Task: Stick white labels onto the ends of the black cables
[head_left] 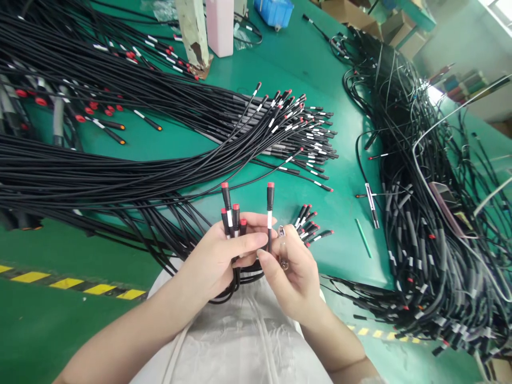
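Several black cables with red-tipped connectors [236,214] stand upright in my left hand [218,253], its fingers wrapped round them. Pinched between the thumb and fingers of my right hand [294,266] is a single black cable [270,205] with a red tip and a white label. My left thumb reaches across and touches or nearly touches this cable. Below my hands the cables loop down over my lap. Just beyond my right hand, a small group of red-tipped cable ends [310,224] lies on the green table [308,69].
A thick bundle of black cables [160,170] runs in from the left, its labelled ends [304,128] ahead of me. Another tangled cable heap [416,213] covers the right side. A pen [372,205], a green stick [364,238], a blue bin [276,13] and a pink container [220,26] are also there.
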Demonstrator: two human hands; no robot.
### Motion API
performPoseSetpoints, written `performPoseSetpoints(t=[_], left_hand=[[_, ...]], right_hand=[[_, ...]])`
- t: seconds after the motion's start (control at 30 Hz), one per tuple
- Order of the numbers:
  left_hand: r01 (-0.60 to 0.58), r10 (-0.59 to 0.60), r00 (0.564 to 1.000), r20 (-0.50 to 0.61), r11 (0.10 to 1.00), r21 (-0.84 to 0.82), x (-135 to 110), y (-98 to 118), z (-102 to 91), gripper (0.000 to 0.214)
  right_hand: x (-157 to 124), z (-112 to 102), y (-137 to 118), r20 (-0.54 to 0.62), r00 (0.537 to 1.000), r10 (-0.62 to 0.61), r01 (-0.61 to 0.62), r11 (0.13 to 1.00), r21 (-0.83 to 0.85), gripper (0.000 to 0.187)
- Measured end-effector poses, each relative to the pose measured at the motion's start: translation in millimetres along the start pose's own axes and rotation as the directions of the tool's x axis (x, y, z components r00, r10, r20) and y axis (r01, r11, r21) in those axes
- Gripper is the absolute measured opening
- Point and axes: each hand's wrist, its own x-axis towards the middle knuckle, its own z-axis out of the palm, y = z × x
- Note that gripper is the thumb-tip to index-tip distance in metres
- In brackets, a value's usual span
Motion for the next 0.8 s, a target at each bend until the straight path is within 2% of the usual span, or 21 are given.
performPoseSetpoints(t=[0.17, 0.3, 0.5, 0.67, 0.8], left_hand=[[-0.002, 0.003, 1.0, 0.031, 0.999, -0.049, 0, -2, -0.6, 0.015], [-0.075, 0.078, 0.997, 0.027, 0.993, -0.096, 1, -2, -0.2, 0.013], [-0.187, 0.182, 0.982, -0.043, 0.969, -0.16, 6, -4, -0.4, 0.017], [-0.231, 0.232, 0.972, -0.017, 0.953, -0.195, 7, -9, 0.5, 0.015], [-0.206, 0.215, 0.976, 0.033, 0.962, -0.181, 4, -8, -0.3, 0.01]], right_hand=[[-2, 1, -1, 0.0, 1.0, 0.001, -0.001, 1.0, -0.013, 0.027], [-5, -2, 5, -0.019, 1.0, 0.009, -0.01, 0.999, -0.034, 0.027], [-5, -12, 17, -0.127, 0.992, 0.014, -0.041, 0.976, -0.213, 0.032], [-5, -10, 9, -0.073, 0.996, 0.053, -0.057, 0.997, -0.06, 0.015], [-4, -8, 7, -0.144, 0.989, 0.044, -0.04, 0.999, 0.028, 0.016]])
